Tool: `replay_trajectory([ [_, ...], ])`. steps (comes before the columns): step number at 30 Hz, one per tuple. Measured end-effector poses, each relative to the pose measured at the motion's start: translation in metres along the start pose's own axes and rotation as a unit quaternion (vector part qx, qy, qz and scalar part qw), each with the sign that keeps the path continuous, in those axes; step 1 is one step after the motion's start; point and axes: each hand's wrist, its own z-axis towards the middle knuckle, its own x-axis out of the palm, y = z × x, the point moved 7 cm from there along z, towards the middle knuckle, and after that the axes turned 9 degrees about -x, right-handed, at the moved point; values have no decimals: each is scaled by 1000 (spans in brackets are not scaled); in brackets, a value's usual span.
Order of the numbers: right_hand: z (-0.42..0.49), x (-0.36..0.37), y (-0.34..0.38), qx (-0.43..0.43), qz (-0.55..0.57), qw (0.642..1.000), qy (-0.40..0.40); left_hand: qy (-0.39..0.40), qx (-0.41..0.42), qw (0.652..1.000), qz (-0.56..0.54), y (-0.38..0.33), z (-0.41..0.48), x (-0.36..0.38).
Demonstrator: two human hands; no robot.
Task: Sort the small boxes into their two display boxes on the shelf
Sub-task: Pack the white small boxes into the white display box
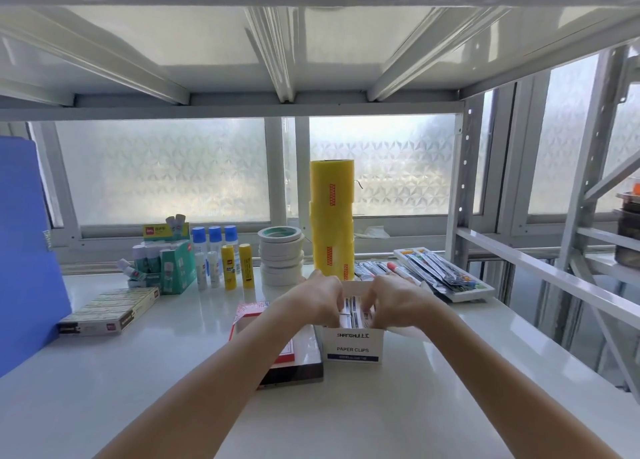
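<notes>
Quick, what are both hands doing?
Left hand: fingers curled onto small boxes in the paper clips box.
Right hand: same, grip unclear.

Yellow film roll (331, 219) beside stacked white tape rolls (281, 255); glue sticks (228, 266) stand left

both forearms are bare to the frame edge, left hand (317, 299) and right hand (394, 299) without rings or gloves.

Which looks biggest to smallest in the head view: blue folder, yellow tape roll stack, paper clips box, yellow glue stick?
1. blue folder
2. yellow tape roll stack
3. paper clips box, nearer, so unsure against the stack
4. yellow glue stick
</notes>
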Motion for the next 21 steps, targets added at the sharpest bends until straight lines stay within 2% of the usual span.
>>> replay_trajectory([
  [7,-5,2,2,3,61,997,-42,-9,-8,1000,5,4,6,8],
  [16,-4,6,-1,16,85,996,-35,10,-5,1000,19,5,9,13],
  [21,-2,5,-7,-7,120,992,-26,62,20,998,2,8,15,9],
])
